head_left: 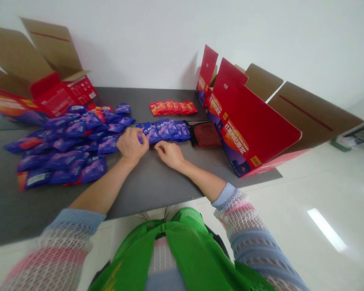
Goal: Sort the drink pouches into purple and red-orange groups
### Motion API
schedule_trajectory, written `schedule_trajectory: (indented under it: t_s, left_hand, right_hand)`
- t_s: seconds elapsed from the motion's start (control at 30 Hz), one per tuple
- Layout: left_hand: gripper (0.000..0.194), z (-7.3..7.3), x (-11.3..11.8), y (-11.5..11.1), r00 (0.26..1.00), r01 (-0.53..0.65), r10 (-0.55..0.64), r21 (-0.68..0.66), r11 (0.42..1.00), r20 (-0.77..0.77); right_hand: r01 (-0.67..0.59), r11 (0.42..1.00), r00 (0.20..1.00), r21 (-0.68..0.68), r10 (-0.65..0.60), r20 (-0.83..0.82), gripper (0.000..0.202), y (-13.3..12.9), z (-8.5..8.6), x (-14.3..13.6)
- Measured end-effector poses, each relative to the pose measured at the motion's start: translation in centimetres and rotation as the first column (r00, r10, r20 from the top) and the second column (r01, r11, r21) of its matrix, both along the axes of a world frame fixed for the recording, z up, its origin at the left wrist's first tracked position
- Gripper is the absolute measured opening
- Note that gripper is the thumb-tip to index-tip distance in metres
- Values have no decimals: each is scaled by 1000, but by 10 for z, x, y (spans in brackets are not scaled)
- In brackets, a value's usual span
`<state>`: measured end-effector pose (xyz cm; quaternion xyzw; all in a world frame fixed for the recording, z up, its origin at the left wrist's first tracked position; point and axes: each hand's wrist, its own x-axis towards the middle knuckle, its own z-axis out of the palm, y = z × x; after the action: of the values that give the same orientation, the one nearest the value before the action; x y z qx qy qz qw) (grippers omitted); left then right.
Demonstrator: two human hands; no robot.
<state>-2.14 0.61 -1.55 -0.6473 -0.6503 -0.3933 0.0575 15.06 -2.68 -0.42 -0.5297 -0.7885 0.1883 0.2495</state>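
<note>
A row of overlapping purple sachets (165,130) lies across the grey table. My left hand (132,143) is at the row's left end, its fingers and thumb closed on a purple sachet (140,127). Just in front of the row, my right hand (171,154) has its fingers curled in towards the thumb; whatever may be in that pinch is hidden. Left of my left hand spreads a loose heap of purple sachets (63,159) with a few red ones among them. Behind the row is a second row of overlapping red-orange sachets (172,107).
A dark reddish-brown pouch (206,135) with black edging touches the row's right end. Open red cartons (245,117) stand along the right side, flaps raised. Another open carton (59,95) is at the back left. The grey table (157,184) meets a white wall behind.
</note>
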Motion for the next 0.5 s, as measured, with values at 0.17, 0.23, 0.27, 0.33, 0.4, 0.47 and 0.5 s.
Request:
schedule_trajectory:
  t_s: [0.17, 0.23, 0.27, 0.33, 0.4, 0.47, 0.5]
  left_hand:
    - [30, 34, -47, -2, 951, -306, 310, -123, 944, 10]
    - [31, 47, -73, -4, 886, -450, 464, -255, 856, -7]
    - [31, 52, -85, -5, 858, -498, 513, -298, 815, -30]
    - [33, 58, -104, -9, 809, -572, 582, -335, 748, -83]
    - [32, 59, -114, -14, 775, -621, 619, -345, 704, -130]
    - [29, 55, -117, -17, 778, -617, 611, -359, 701, -145]
    - [26, 52, -116, -18, 821, -558, 560, -361, 747, -110]
  right_hand:
    - [0, 1000, 1000, 7, 0, 29, 26, 0, 4, 3]
    - [-9, 1000, 999, 6, 9, 49, 26, -1, 5, 2]
    - [-19, 1000, 998, 4, 19, 60, 27, -2, 5, 2]
    - [-49, 999, 995, -10, 50, 88, 26, -3, 3, -1]
    - [-85, 996, 989, -29, 88, 118, 26, -4, 0, -3]
    - [-115, 993, 983, -42, 119, 139, 26, -5, -3, -4]
    - [-124, 991, 981, -44, 130, 144, 26, -5, -4, -4]
